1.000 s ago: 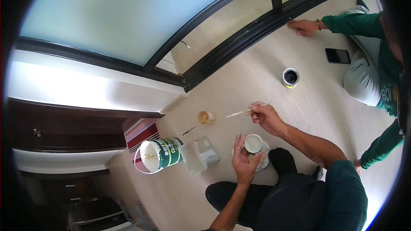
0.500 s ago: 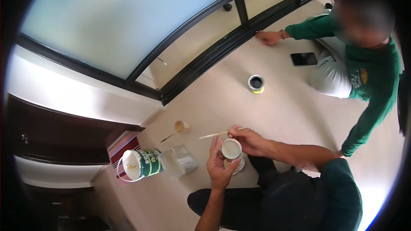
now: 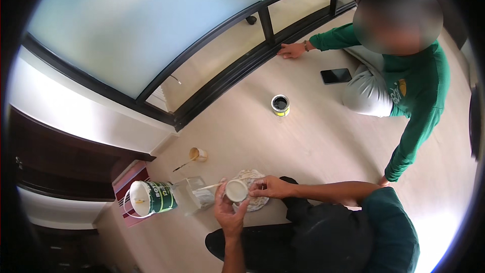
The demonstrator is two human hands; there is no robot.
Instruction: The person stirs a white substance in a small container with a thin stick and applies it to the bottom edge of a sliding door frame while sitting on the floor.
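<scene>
My left hand (image 3: pixel 230 216) is wrapped round a small round tub (image 3: pixel 236 190) with a pale top, holding it up off the floor. From the right, my right hand (image 3: pixel 274 188) pinches at the tub's edge with its fingers bent. A thin pale wooden stick (image 3: pixel 208 186) juts out to the left by my left fingertips; which hand grips it I cannot tell. Below and behind my hands lies a crumpled whitish cloth (image 3: pixel 257 203), partly hidden. To the left of my hands is a clear plastic bag or wrapper (image 3: pixel 194 194).
A green-and-white bucket (image 3: pixel 160 197) stands on a red mat (image 3: pixel 132 182). Near it are a small cup (image 3: pixel 198 154) and a thin brush (image 3: pixel 183 166). An open can of dark paint (image 3: pixel 280 104) stands ahead. A co-worker in green (image 3: pixel 417 81) sits by a phone (image 3: pixel 336 76) and a black-framed partition (image 3: pixel 222 78).
My right hand has come down to the tub's edge, and the stick now points farther left. The whole view has shifted slightly. The co-worker's hand stays at the partition's base.
</scene>
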